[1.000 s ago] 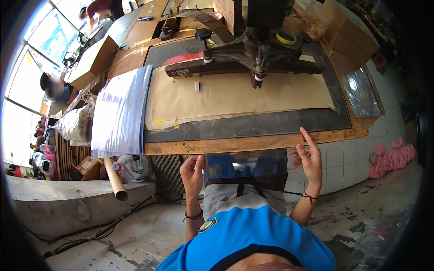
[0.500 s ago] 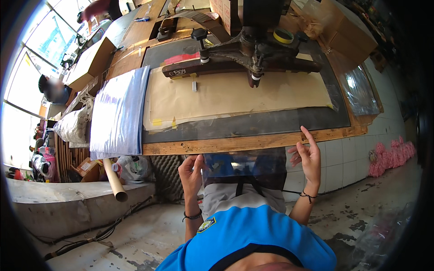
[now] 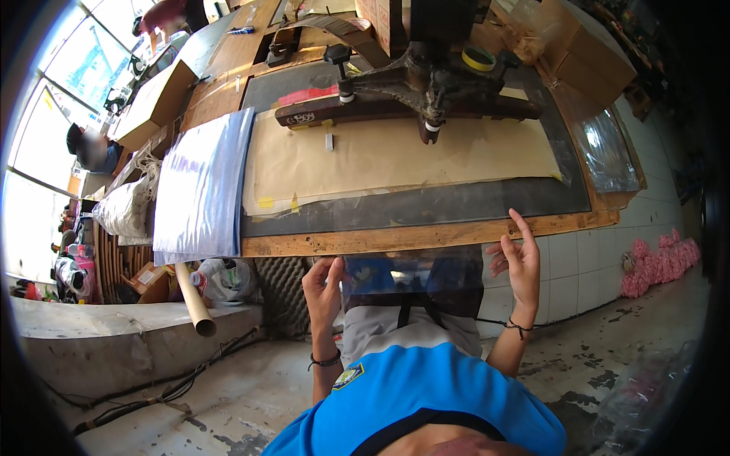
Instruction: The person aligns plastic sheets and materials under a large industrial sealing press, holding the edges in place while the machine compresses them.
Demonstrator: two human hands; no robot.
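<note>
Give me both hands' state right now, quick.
Left hand: fingers curled on the left edge of the clear plastic sheet.
Right hand: open, index finger up, palm against the sheet's right edge.

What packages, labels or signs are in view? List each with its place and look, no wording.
Cardboard box: far left of the bench, brown, flat, rectangular.
Cardboard box: far right corner, brown, blocky.
Red label: on the dark bar across the bench, a thin strip.
Tape roll: beside the machine, a yellow ring.
</note>
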